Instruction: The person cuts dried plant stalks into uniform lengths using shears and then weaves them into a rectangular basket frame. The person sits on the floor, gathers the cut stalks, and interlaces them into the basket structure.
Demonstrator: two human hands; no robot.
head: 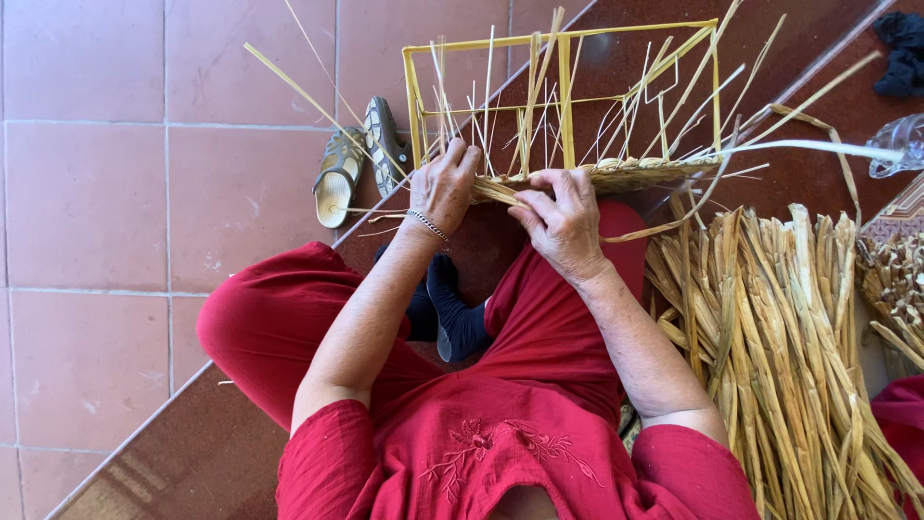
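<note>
**Weaving the first rows of a straw basket on its frame**

The person sits cross-legged on the floor in red clothes and holds a half-made basket [577, 125] over the knees. The left hand [445, 185], with a thin bracelet on the wrist, is closed around the woven edge [616, 175] at its left end. The right hand [563, 217] pinches a strand on the same edge, fingers bent and close together.

It seems the step in hand is plaiting the low rows. The next move probably needs a firm pull and a strand passed between the upright stakes.

The basket is a pale yellow rectangular frame with many thin stakes standing out loosely; only a narrow band is woven. A bundle of dried straw [789, 356] lies just beside the right leg. A pair of sandals [361, 164] rests on the tiles.
</note>
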